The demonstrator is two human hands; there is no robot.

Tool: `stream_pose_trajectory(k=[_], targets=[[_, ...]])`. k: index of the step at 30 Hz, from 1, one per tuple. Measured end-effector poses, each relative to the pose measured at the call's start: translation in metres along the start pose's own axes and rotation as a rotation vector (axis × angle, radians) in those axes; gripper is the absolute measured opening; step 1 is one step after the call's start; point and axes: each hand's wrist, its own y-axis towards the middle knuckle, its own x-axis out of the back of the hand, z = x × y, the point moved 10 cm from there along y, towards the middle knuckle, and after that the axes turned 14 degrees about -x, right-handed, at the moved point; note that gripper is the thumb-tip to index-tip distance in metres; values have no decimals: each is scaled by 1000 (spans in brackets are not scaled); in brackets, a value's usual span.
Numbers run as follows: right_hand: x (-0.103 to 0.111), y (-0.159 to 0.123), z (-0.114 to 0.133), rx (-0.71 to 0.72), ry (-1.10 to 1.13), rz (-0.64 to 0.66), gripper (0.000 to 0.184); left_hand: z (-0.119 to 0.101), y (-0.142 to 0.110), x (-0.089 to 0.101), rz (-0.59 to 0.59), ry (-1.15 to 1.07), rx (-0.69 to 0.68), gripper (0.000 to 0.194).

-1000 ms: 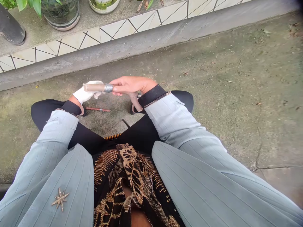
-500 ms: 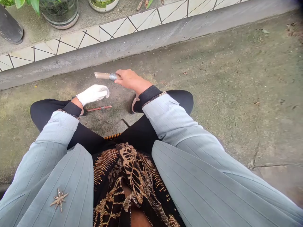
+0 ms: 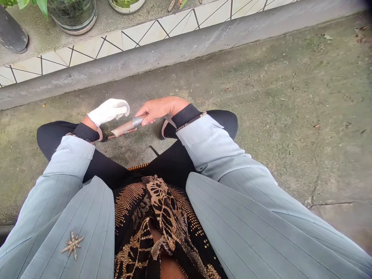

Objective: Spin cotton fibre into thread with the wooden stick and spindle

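My right hand [image 3: 157, 109] is closed round a pale brown stick [image 3: 123, 129], whose near end slants down to the left. Silvery wire [image 3: 137, 121] is wound in a tight coil about the stick, just beside my fingertips. A greyish pointed part shows beyond my right palm; how it joins the stick is hidden. My left hand [image 3: 110, 111], in a white glove, is just above and left of the stick, its fingers pinched together. A thin strand of wire runs from its fingertips to the coil. Behind the stick, a thin reddish rod [image 3: 132, 131] lies on the ground, partly covered.
Concrete ground [image 3: 276, 116] spreads around my bent legs. Ahead is a raised ledge [image 3: 174, 50] faced with patterned tiles. On it stand a glass plant pot [image 3: 72, 17], a shallow white bowl [image 3: 128, 7] and a dark cylinder [image 3: 13, 31].
The stick has swung in my right hand, first raised, then lowered and tilted toward me. My left hand has come off the stick and is now up beside the coil with the wire strand.
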Motion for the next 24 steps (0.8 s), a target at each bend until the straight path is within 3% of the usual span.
stream_pose_trajectory(k=[2,4,7,9,10,12,15,18,21,24], targets=[[1,-4,5,63,36,9,23,7,2,0,-18,-25,-7,32],[10,-9,9,133,103,-61,30,17,4,0,-49,-48,-15,37],[48,-22,6,240,375,-354,47,24,7,-6,-86,-139,-51,45],[77,-34,-9,281,636,-584,54,20,8,-16,-58,-199,-74,50],[86,-37,-19,256,734,-682,53,15,8,-22,-24,-216,-77,52],[96,-38,-40,69,729,-841,43,5,7,-35,63,-222,-68,55],[96,-32,-52,-246,414,-922,26,-12,3,-41,141,-207,-66,55],[80,-16,-43,-327,98,-773,18,-19,3,-25,64,-175,-68,52],[42,3,-35,-321,-127,-405,17,-17,1,-4,-65,-99,-61,43],[9,7,-22,-218,-132,-101,22,-12,-1,7,-117,-14,-51,28]])
